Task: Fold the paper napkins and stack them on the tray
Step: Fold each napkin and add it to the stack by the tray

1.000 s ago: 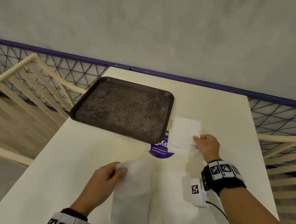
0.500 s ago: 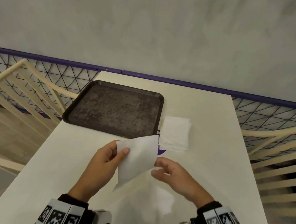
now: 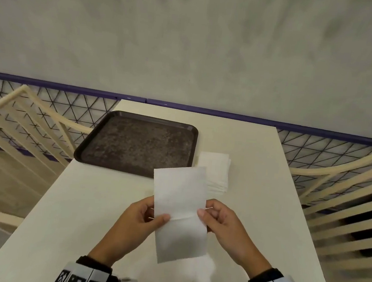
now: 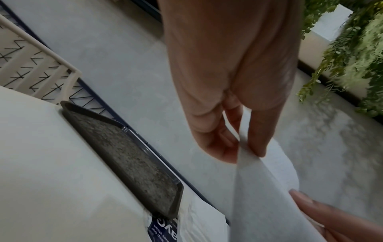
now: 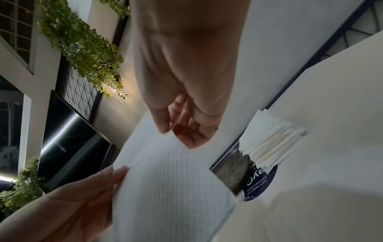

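Observation:
I hold one white paper napkin (image 3: 178,211) upright above the table, opened into a long strip with a crease across its middle. My left hand (image 3: 149,215) pinches its left edge and my right hand (image 3: 209,214) pinches its right edge. The wrist views show the same napkin (image 4: 267,196) (image 5: 172,185) between thumb and fingers of each hand. A stack of white napkins (image 3: 217,170) lies on the table behind it. The dark brown tray (image 3: 138,144) sits at the far left of the table with nothing on it.
The cream table (image 3: 81,210) runs up to a grey wall with a purple rail. A round blue sticker (image 5: 260,183) lies under the napkin stack. Cream slatted chair backs (image 3: 346,203) and black wire mesh flank both sides.
My right hand left the stack and came to the napkin. Both hands lifted the napkin off the table and spread it out flat between them.

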Demonstrator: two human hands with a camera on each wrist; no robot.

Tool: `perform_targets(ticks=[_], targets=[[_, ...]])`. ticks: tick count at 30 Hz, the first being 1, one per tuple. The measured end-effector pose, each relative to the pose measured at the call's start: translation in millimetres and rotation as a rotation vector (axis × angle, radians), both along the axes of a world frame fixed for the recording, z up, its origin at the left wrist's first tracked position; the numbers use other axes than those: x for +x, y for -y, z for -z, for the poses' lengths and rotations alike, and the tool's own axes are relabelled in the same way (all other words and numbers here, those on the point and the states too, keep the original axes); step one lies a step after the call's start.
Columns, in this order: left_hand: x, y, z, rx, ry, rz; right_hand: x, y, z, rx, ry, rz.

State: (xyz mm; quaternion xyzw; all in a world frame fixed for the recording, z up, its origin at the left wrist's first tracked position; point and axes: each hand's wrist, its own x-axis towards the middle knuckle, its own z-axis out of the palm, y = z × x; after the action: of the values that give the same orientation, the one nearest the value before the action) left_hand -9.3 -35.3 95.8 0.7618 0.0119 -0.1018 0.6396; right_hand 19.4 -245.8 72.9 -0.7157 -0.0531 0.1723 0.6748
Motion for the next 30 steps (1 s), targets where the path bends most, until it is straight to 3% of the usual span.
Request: perform_targets(ticks=[5,13,22,27,30], targets=[[-1.7,-2.4,2.9,-0.006,0.024,-0.005,-1.9,5.1,0.7,0.006,-0.001,-0.044],[-4.6,-4.1,6.9,0.058,0.062,0.042,-3.0,6.2,5.9,0.073,-0.027,0.048],[-6.5,-5.9,10.4,0.22,0.262,0.069,-5.3,7.2,-1.2,0.112,-0.102,0.056],[-7.6,-8.3,7.5,0.137,0.19,0.106,-8.2,8.5,-2.9,0.045,-0.005,0.017],[-5.5,-2.6,6.6,0.194,0.179,0.101,-9.5,7.0,-3.0,-0.035,0.084,-0.006]])
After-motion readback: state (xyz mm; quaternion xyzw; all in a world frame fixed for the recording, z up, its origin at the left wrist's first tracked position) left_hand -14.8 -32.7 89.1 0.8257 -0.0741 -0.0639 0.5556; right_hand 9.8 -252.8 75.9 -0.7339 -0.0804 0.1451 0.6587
